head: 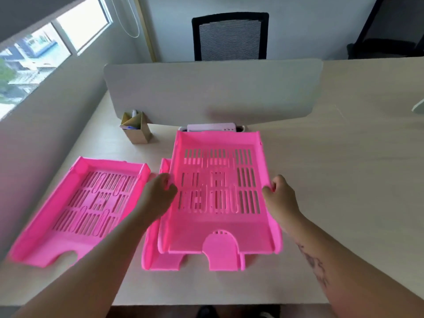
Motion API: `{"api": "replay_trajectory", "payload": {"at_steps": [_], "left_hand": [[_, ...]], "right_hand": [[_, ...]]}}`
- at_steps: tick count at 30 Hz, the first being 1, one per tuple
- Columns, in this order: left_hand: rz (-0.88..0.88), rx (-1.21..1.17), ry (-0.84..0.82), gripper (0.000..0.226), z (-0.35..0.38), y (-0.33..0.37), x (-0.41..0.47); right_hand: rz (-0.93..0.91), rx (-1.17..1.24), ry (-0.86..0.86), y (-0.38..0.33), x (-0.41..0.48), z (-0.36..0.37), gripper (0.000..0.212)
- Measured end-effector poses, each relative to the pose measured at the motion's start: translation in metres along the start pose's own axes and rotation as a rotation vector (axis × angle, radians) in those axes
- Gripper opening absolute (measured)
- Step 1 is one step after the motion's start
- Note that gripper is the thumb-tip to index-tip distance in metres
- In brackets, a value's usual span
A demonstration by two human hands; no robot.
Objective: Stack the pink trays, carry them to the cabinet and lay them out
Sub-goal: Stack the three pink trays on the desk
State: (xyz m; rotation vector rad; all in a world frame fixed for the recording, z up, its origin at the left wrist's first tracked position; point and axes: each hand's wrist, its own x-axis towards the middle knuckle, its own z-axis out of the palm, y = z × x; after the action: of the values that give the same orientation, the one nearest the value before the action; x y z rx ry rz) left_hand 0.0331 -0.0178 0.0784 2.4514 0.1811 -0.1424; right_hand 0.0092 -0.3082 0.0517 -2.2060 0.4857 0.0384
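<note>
Both hands grip the upper pink tray (220, 191) by its long side walls, about halfway along: the left hand (158, 193) curls over the left wall, its fingers (168, 183) pinching the rim, and the right hand (278, 193) does the same on the right wall, fingers (271, 185) hooked over the edge with the thumb on the outside. This tray sits over a lower pink tray (152, 253), not squarely: the lower one sticks out to the left and toward the near edge, where its side wall and its notched front lip show beneath the upper tray's rounded front tab. Whether the upper tray rests fully on the lower one or is held slightly above it cannot be told. A third pink tray (75, 210) lies flat on the light wood counter (344, 180) to the left, turned at an angle, close beside the pair and partly crossed by the left forearm; its slotted floor faces up and its notched front points toward the near-left corner. Behind the held tray, against the pale divider panel (213, 92), a white device (211, 127) peeks out, touching or nearly touching the tray's far wall. Left of it stands a small cardboard holder (137, 131) with papers and a pen inside. Beyond the divider a black mesh chair (230, 35) faces the counter, and a window (46, 47) fills the upper left.
</note>
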Motion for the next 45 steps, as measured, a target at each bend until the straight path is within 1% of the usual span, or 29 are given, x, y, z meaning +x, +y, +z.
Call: {"api": "replay_trajectory", "payload": {"at_steps": [3, 8, 11, 15, 17, 20, 22, 24, 28, 30, 37, 41, 43, 45], "left_hand": [[-0.006, 0.004, -0.010, 0.022, -0.013, -0.029, -0.013], [-0.013, 0.022, -0.011, 0.026, -0.012, -0.052, -0.021], [-0.058, 0.008, -0.006, 0.023, -0.009, -0.062, -0.018], [-0.080, 0.013, -0.047, 0.023, -0.001, -0.075, -0.019], [-0.103, -0.043, -0.033, 0.027, 0.004, -0.079, -0.021], [-0.132, -0.065, -0.001, 0.021, 0.006, -0.083, -0.021], [-0.160, -0.055, 0.013, 0.027, 0.005, -0.087, -0.016], [-0.200, -0.107, 0.005, 0.034, 0.006, -0.090, -0.013], [-0.275, -0.322, -0.019, 0.040, 0.018, -0.080, -0.015], [-0.284, -0.377, -0.026, 0.039, 0.026, -0.071, -0.013], [-0.301, -0.383, -0.030, 0.045, 0.055, -0.032, 0.013], [-0.311, -0.376, -0.032, 0.045, 0.064, -0.019, 0.022], [-0.308, -0.357, -0.038, 0.044, 0.062, -0.016, 0.022], [-0.292, -0.324, -0.010, 0.051, 0.052, -0.015, 0.020]], "right_hand": [[0.008, 0.016, -0.010, -0.004, -0.026, 0.032, 0.020], [0.033, 0.006, 0.007, -0.004, -0.042, 0.060, 0.024], [0.042, -0.021, -0.013, -0.008, -0.043, 0.068, 0.020], [0.037, -0.030, -0.017, -0.005, -0.046, 0.073, 0.015], [0.034, -0.020, -0.021, -0.006, -0.047, 0.075, 0.016], [0.027, -0.032, -0.047, -0.008, -0.049, 0.080, 0.018], [0.009, -0.042, -0.050, -0.008, -0.051, 0.082, 0.017], [0.002, -0.042, -0.060, -0.006, -0.049, 0.083, 0.016], [0.019, -0.016, -0.058, 0.001, -0.036, 0.081, 0.017], [0.026, -0.018, -0.053, 0.007, -0.029, 0.075, 0.021], [0.015, -0.047, -0.008, 0.028, 0.010, 0.045, 0.027], [0.017, -0.073, -0.029, 0.032, 0.027, 0.031, 0.028], [-0.015, -0.097, -0.006, 0.024, 0.028, 0.025, 0.036], [-0.117, -0.166, 0.069, 0.008, 0.031, 0.023, 0.047]]}}
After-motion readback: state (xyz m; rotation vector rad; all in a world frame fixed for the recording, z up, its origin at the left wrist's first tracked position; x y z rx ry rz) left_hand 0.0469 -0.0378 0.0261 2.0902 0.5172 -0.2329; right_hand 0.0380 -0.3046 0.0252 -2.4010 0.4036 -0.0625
